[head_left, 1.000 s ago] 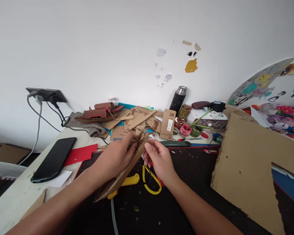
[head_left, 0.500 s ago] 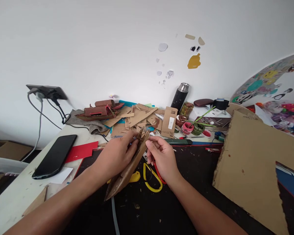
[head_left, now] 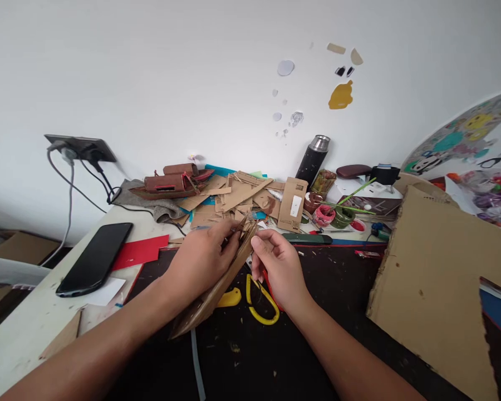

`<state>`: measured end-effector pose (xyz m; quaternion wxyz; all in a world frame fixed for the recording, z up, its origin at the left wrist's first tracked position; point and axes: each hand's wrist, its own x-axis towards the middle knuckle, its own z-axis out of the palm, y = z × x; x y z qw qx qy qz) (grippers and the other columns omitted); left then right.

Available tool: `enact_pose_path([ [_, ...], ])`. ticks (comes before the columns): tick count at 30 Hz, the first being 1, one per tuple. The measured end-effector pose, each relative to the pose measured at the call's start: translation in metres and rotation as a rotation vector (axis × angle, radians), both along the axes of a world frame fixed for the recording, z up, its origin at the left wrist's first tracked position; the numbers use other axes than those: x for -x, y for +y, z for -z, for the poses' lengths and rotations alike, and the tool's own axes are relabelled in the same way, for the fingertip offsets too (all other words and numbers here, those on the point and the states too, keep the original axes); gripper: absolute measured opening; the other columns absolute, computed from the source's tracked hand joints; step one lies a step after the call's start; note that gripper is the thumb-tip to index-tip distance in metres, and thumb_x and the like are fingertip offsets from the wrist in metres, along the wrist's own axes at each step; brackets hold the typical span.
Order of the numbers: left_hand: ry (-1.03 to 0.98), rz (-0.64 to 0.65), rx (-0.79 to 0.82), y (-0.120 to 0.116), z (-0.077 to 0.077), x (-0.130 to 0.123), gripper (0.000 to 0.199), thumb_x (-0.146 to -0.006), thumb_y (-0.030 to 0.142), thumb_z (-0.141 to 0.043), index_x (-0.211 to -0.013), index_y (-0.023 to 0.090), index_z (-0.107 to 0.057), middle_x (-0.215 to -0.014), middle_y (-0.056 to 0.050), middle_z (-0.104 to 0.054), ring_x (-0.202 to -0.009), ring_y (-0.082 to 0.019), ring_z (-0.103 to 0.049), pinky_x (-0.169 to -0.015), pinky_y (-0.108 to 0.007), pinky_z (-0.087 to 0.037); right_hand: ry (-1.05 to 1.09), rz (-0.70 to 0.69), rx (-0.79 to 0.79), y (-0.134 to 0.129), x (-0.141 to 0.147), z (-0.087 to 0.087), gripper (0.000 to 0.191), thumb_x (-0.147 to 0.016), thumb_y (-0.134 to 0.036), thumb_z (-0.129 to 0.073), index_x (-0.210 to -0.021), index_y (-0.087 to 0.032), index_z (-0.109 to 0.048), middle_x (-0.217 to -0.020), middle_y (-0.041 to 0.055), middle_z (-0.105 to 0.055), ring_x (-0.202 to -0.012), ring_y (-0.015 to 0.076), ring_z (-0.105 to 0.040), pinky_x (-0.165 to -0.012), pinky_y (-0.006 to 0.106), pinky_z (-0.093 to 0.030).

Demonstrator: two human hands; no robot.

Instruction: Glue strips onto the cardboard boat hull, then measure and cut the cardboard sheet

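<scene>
A long, pointed brown cardboard boat hull (head_left: 217, 291) is tilted over the dark mat, its near tip toward the lower left. My left hand (head_left: 206, 253) is closed on the hull near its far end, with thumb and fingers over the inner side. At the hull's right side, near the far end, my right hand (head_left: 278, 267) has its thumb and fingers pinched together against the edge. Whatever lies between those fingertips is too small to tell. Yellow scissor handles (head_left: 265, 312) and a yellow tool (head_left: 229, 298) lie beneath the hands.
Cardboard scraps (head_left: 246, 192) are heaped near the wall, beside a finished brown boat (head_left: 165, 186). Paint jars (head_left: 324, 215) and a black flask (head_left: 314, 159) stand behind. A phone (head_left: 95, 259) lies left; a large cardboard sheet (head_left: 428, 284) lies right.
The view has shifted slightly. The hull's near tip has moved a little left, and both hands stay on the hull in nearly the same grip.
</scene>
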<state>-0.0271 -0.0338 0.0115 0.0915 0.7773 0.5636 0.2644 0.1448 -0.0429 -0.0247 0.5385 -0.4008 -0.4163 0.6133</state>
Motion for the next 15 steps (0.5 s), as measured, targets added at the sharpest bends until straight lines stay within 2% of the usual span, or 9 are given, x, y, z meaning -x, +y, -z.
enact_pose_path([
  [3,-0.002,0.023,-0.033,-0.0007,0.0008,-0.0012,0.028,-0.103,0.031,-0.052,-0.12,0.023,-0.073,-0.095,-0.005,-0.083,-0.079,-0.028,-0.079,-0.067,-0.033,-0.051,0.005,0.002,0.008,-0.0003,-0.0004,0.0004,0.037,-0.086,-0.051,-0.083,-0.097,-0.02,-0.065,-0.051,-0.0083,-0.062,-0.037,0.0095,-0.052,-0.037,0.018,-0.04],
  [9,-0.133,0.074,-0.08,0.0001,0.0016,-0.0011,0.028,-0.104,0.03,-0.053,-0.12,0.022,-0.076,-0.101,-0.005,-0.085,-0.083,-0.024,-0.081,-0.071,-0.03,-0.055,0.018,0.005,0.009,-0.0008,0.0006,0.0006,0.036,-0.085,-0.05,-0.084,-0.094,-0.021,-0.064,-0.047,-0.0102,-0.058,-0.036,0.0095,-0.051,-0.037,0.018,-0.041],
  [15,-0.109,0.076,-0.129,-0.0001,0.0042,-0.0008,0.032,-0.106,0.028,-0.052,-0.122,0.02,-0.078,-0.099,-0.006,-0.086,-0.081,-0.025,-0.082,-0.071,-0.031,-0.058,0.022,-0.005,-0.008,-0.0002,0.0003,0.0005,0.038,-0.084,-0.05,-0.086,-0.092,-0.021,-0.064,-0.043,-0.0132,-0.05,-0.034,0.0086,-0.048,-0.037,0.017,-0.039],
])
